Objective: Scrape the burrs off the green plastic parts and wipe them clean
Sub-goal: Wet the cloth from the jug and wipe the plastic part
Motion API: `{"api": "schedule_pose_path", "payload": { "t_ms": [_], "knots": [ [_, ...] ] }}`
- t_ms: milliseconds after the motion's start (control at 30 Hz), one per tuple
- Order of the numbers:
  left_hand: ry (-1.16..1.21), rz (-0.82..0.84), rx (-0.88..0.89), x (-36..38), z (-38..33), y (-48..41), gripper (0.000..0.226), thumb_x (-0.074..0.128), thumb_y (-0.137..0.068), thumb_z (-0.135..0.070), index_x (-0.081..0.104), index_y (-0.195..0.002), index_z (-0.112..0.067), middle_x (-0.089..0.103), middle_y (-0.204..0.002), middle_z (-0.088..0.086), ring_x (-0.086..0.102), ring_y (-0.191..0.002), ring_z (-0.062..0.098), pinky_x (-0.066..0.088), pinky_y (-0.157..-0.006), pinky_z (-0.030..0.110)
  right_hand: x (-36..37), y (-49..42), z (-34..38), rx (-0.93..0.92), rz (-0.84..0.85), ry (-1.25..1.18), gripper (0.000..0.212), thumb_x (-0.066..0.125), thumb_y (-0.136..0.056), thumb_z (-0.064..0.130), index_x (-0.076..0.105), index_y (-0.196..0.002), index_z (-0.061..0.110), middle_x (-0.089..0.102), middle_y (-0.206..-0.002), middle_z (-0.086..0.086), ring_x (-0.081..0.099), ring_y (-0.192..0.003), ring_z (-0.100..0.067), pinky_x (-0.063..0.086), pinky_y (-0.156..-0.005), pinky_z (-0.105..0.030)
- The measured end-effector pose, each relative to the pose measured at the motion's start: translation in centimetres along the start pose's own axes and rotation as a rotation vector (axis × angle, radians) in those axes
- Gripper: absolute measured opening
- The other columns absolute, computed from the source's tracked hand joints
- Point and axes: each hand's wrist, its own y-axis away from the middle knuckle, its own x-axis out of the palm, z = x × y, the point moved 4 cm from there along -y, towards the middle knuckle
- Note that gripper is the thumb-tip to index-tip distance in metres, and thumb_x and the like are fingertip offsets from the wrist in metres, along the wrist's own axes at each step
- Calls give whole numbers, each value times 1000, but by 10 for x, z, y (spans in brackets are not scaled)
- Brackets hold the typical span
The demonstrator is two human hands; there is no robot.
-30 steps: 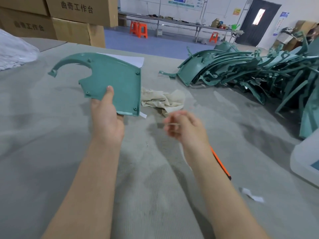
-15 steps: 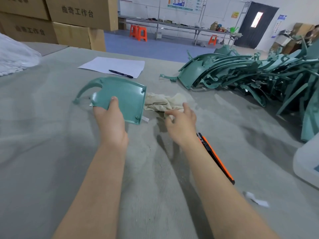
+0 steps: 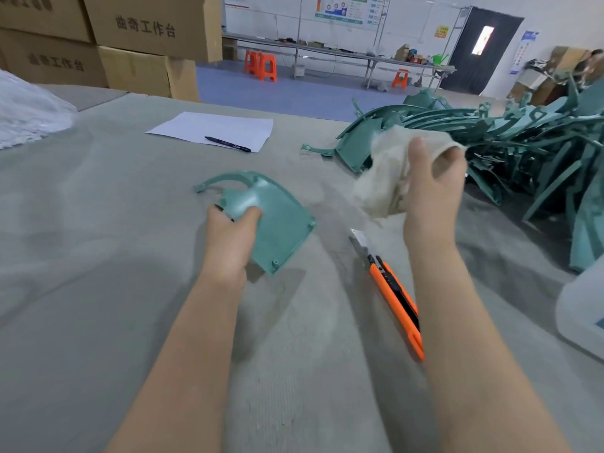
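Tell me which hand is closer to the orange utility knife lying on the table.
Judged from this one view, the left. The left hand grips the green plastic part low over the table, left of the orange utility knife. The right hand holds the rag raised beyond it.

A factory workshop floor, this one. Stacked cardboard boxes (image 3: 143,31) with printed lettering rise at the far left, and a big heap of identical green plastic parts (image 3: 510,148) sprawls across the felt-covered counter (image 3: 98,256). Beyond it, blue flooring, a long steel workbench (image 3: 340,53) cluttered with supplies, orange plastic stools (image 3: 261,65) tucked beneath, and charts posted on the white wall (image 3: 343,9) beside a dark door (image 3: 483,50).
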Motion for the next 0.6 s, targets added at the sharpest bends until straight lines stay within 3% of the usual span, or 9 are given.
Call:
{"api": "schedule_pose_path", "payload": {
  "t_ms": [67,133,167,200,267,300,367,500,600],
  "knots": [
    [17,65,19,8,-3,5,27,62,-88,-13,57,-114,-16,68,-105,1,67,-96,20,55,-82,35,-17,0,6,-3,32,-79,59,66,-87,23,39,-138,13,54,-128,5,55,-112,6,44,-98,-17],
    [48,167,41,17,-6,13,14,61,-91,-15,62,-104,-22,71,-103,-3,69,-96,16,55,-81,33,-32,0,7,20,59,-91,78,66,-85,15,25,-151,8,48,-142,-1,51,-126,-7,43,-108,-31],
    [78,224,43,23,-7,17,12,59,-94,-16,63,-103,-22,72,-103,-5,69,-95,14,56,-78,28,-37,2,10,11,66,-73,76,64,-85,12,27,-150,8,48,-144,-5,51,-128,-14,43,-109,-37],
    [116,279,37,28,-8,22,13,57,-95,-16,64,-105,-21,73,-103,-5,70,-94,12,56,-73,24,-39,5,14,-22,75,-49,65,60,-86,7,36,-146,6,54,-138,-6,55,-123,-14,45,-105,-36],
    [178,365,26,36,-9,29,17,52,-98,-17,64,-109,-20,73,-106,-5,70,-94,10,56,-70,20,-39,13,19,-107,65,-21,38,48,-87,-7,57,-124,-1,66,-103,0,61,-91,-1,50,-82,-22],
    [202,394,23,39,-8,32,18,50,-99,-18,64,-110,-21,73,-107,-5,70,-94,9,56,-71,20,-37,17,20,-121,41,-25,34,42,-86,-11,63,-111,0,64,-89,3,57,-76,2,47,-72,-17],
    [230,433,12,43,-7,34,20,48,-100,-19,64,-112,-20,72,-109,-4,70,-96,10,57,-73,21,-30,26,19,-89,16,-68,35,36,-87,-12,63,-96,8,58,-78,3,49,-68,-1,42,-65,-16],
    [192,463,30,45,-5,34,21,46,-101,-20,63,-113,-20,73,-107,-4,70,-96,11,57,-75,23,-11,38,9,146,63,-304,34,36,-99,4,59,-78,17,59,-67,8,52,-63,-5,43,-59,-19],
    [102,429,79,43,-4,31,20,46,-101,-22,63,-112,-24,74,-103,-8,70,-93,10,57,-73,23,-4,44,-5,349,70,-475,32,48,-102,34,59,-77,18,57,-59,10,56,-58,-4,48,-60,-23]
  ]
}}
